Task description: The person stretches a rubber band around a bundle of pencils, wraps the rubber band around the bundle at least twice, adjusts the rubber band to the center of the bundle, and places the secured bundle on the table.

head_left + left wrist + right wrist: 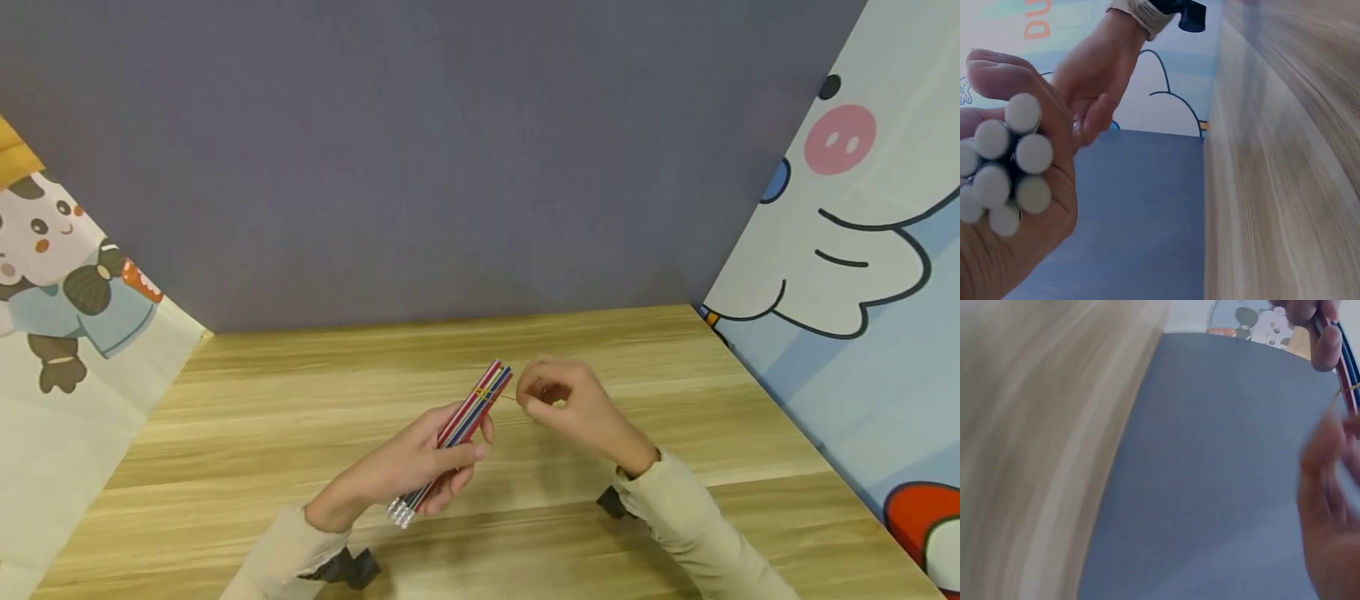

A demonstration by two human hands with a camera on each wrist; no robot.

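Observation:
My left hand [420, 458] grips a bundle of several striped pencils [471, 414] that slants up to the right above the table. Their round white eraser ends [992, 139] face the camera in the left wrist view. Around the upper part of the bundle runs a thin yellowish rubber band [508, 397], stretched out to the right. My right hand [573, 408] pinches the far end of this band between thumb and fingers. In the right wrist view the band [1335, 399] crosses the pencils [1346, 374], and the right hand [1329, 500] is blurred.
Beneath both hands lies a wood-grain table [262, 400]. A grey panel [450, 167] stands along its back edge. Cartoon-printed panels flank it, with the left panel [67, 450] and the right panel [840, 375] close to the table's sides.

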